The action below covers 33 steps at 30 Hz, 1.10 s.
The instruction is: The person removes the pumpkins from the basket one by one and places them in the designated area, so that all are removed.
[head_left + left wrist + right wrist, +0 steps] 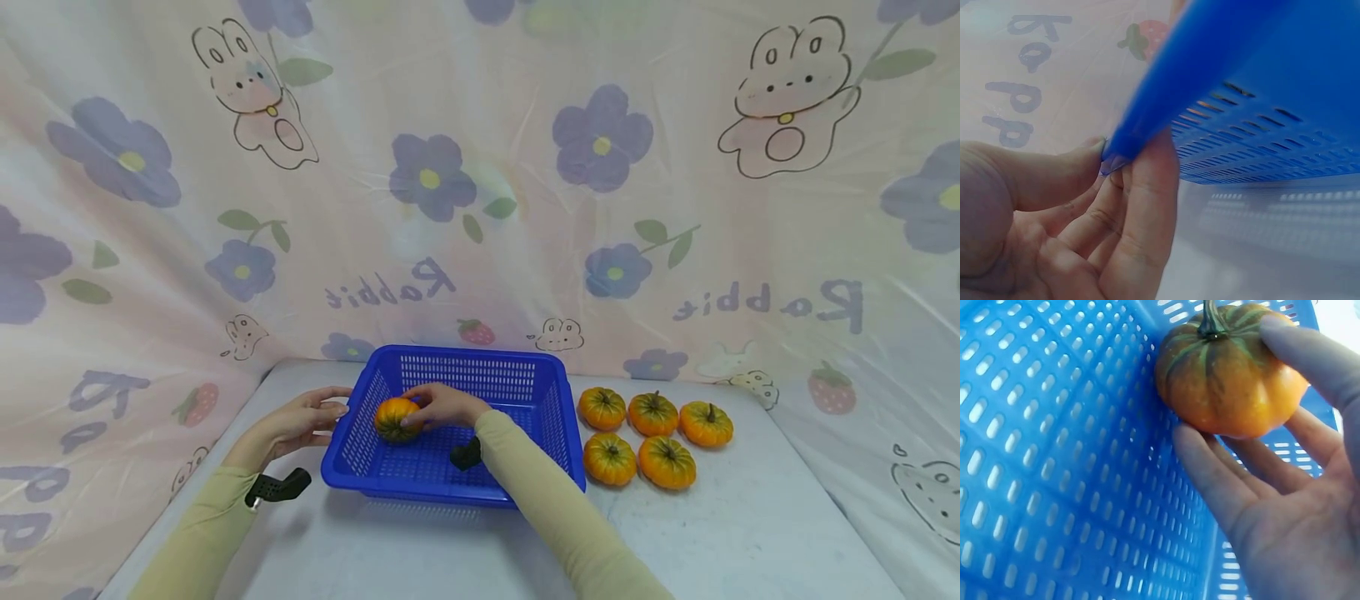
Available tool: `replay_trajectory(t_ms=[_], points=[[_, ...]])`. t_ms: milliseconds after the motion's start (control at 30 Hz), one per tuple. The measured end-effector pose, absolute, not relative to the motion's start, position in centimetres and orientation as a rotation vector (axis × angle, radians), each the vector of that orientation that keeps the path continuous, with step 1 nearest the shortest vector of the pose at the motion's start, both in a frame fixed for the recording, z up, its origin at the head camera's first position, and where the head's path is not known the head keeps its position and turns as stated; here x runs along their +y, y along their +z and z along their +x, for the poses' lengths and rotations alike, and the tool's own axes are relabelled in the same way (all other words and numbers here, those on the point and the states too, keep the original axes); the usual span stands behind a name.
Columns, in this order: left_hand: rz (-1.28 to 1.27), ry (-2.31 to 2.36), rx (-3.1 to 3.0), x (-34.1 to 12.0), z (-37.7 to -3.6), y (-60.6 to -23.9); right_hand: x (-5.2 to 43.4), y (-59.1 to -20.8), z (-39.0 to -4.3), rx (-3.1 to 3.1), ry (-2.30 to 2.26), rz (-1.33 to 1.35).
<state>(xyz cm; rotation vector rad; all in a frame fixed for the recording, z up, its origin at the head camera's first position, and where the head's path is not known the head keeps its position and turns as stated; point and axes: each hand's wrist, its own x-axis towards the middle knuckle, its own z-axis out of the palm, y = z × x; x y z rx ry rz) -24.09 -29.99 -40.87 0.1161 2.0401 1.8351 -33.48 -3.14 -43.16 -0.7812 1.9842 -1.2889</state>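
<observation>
I judge placing underway: right hand [442, 406] fingers curl round mini pumpkin [397, 418] inside blue basket [558, 433]; left hand [303, 419] pinches rim. Next: release.

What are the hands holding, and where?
Right hand grips the small pumpkin round its sides. Left hand pinches the blue basket at its rim corner.

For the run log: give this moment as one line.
right hand: holds small pumpkin inside blue basket | left hand: pinches basket's left rim | five pumpkins on table, right of basket
</observation>
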Motion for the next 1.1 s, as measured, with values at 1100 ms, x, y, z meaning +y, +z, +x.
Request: replay_trajectory(t_ms=[1100], points=[[0.102, 1.820, 2.088, -30.0, -24.1, -41.1, 0.4, -38.1, -33.2, 1.933, -1.715, -0.450]])
